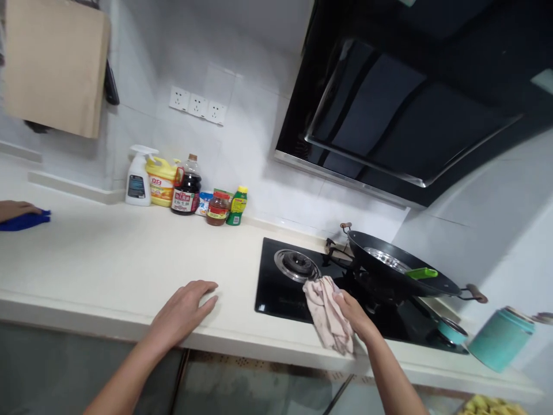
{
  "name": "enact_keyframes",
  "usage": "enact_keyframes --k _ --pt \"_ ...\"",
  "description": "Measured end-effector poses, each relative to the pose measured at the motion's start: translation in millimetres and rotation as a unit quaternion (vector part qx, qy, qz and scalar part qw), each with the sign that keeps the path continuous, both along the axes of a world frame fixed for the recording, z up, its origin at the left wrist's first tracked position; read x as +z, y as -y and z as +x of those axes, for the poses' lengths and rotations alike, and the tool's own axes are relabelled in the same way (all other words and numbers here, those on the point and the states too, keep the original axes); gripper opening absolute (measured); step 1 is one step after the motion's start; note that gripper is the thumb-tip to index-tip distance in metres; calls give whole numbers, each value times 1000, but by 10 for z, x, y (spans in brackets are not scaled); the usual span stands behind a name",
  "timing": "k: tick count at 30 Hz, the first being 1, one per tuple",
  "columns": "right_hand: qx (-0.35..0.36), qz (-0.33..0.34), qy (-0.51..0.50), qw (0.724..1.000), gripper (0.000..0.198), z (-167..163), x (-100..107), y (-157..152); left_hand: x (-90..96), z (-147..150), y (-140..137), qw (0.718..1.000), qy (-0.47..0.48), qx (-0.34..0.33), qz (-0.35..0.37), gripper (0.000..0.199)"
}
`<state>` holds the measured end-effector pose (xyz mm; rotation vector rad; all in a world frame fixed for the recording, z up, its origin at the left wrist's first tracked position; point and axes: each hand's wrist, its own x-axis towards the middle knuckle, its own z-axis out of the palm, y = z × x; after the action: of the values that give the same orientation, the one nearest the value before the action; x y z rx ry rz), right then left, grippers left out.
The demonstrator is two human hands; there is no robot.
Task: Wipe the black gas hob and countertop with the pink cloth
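Note:
My right hand (351, 311) is closed on a crumpled pale pink cloth (327, 314). The cloth lies over the front edge of the black glass gas stove (285, 302) and hangs onto the counter. My left hand (186, 305) is at the front part of the white countertop (129, 253), left of the stove, with thumb and fingers apart and nothing in it. Just behind the cloth is the stove's left burner (298, 264). A black wok (358, 251) with a bright green handle (421, 273) in it sits on the right side of the stove.
Another person's hand (17, 210) is on a blue cloth (26, 222) at the far left. Along the wall stand a spray bottle (138, 178), a soy sauce bottle (187, 187) and several other containers. A range hood (389, 115) slants overhead; a turquoise canister (501, 340) stands right.

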<state>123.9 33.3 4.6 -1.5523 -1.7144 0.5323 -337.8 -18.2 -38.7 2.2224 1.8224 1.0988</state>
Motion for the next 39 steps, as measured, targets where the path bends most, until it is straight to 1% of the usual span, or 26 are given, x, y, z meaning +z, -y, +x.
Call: enact_keyframes --k 3,6,8,10,12,13,16,18,20,23,26,28,30,34,36,39 --pt "-43 7 34 998 54 290 49 -5 -16 -8 -8 1000 -7 -2 -4 41" --pt "-89 47 111 989 59 448 164 43 -20 -17 -18 1000 -11 -1 -10 42" --pt "-85 78 169 979 56 451 230 95 -13 -20 -27 1000 -9 -4 -9 43" --pt "-51 78 211 973 53 355 233 135 -1 -17 -33 1000 -6 -6 -11 44" --pt "-21 49 256 965 53 174 143 150 13 -11 -30 1000 -1 -5 -15 44" --pt "-18 39 286 957 52 66 68 148 19 -7 -26 1000 2 -3 -15 43" --pt "-47 52 383 921 52 -252 -169 112 33 7 -4 1000 5 -2 -7 41" --pt "-57 50 410 909 55 -415 -243 77 41 17 9 1000 1 -4 -2 41" --pt "-44 13 401 915 59 -541 -217 38 50 27 20 1000 -3 -3 -3 42" --pt "-20 -52 364 930 65 -732 -81 -28 61 37 28 1000 -3 6 -11 42" --pt "21 -80 328 941 72 -1034 12 -71 56 39 29 1000 -6 4 -17 41" --pt "65 -67 315 944 74 -1327 16 -59 41 37 27 1000 -6 -1 -16 40" --pt "107 -35 310 944 74 -1670 -11 -2 24 33 24 1000 0 -6 -9 38" --pt "186 43 309 932 64 -2317 -60 220 15 14 18 999 28 -27 16 37" --pt "221 85 301 924 54 -2525 -61 342 20 -5 10 998 56 -28 31 39" --pt "263 137 273 915 41 -2626 -53 486 20 -44 -10 994 100 -18 42 44"
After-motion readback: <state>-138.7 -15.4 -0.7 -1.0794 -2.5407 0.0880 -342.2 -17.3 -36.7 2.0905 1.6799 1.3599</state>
